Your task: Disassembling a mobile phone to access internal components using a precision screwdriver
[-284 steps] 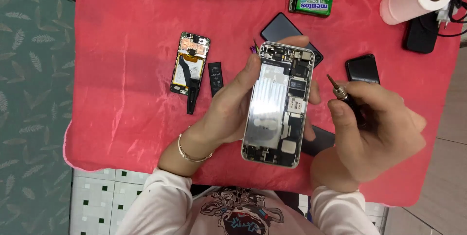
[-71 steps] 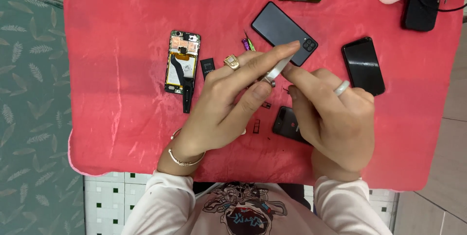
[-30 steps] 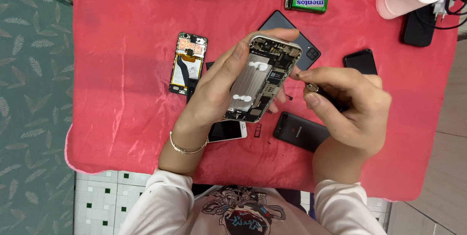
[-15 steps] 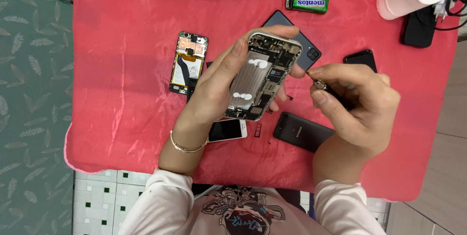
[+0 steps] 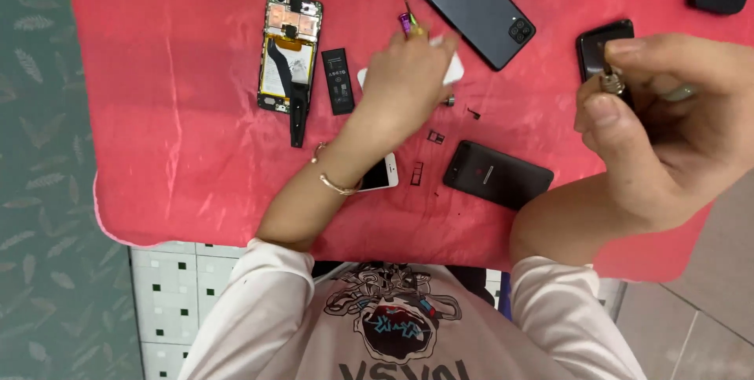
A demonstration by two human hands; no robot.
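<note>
Red cloth [image 5: 188, 144] covers the table. Left hand [image 5: 404, 81] lies fingers-down on a white phone part [image 5: 452, 72], grip unclear. Right hand [image 5: 667, 121] pinches a small metal screwdriver [image 5: 609, 81] above a black phone [image 5: 601, 42]. Opened phone [image 5: 289, 50] lies left.

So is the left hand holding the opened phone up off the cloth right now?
No, the left hand is down on the red cloth, covering a white phone.

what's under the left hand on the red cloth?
Left hand lies over a white phone-like piece; only its corners show. By the fingertips, a small purple-and-yellow tool. The rest beneath is covered.
</note>
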